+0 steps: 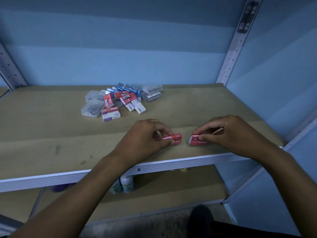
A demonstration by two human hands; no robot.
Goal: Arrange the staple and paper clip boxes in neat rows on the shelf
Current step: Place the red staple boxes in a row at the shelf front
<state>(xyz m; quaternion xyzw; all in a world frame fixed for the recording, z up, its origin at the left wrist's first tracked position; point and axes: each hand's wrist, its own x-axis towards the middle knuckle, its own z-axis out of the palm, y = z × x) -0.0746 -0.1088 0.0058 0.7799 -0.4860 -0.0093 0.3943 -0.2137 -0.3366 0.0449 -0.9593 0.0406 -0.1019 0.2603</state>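
Two red staple boxes lie near the front edge of the brown shelf (51,134). My left hand (145,134) pinches the left red staple box (173,139) between thumb and fingers. My right hand (229,133) pinches the right red staple box (197,140), which lies flat a short gap away from the other. Farther back sits a jumbled pile of boxes (121,100): red, blue and white-purple staple boxes mixed with clear plastic paper clip boxes (91,109).
Perforated metal uprights (235,47) stand at the shelf's back corners, with a blue wall behind. The white front rail (51,179) runs below my forearms. On the lower shelf stand small bottles (126,183).
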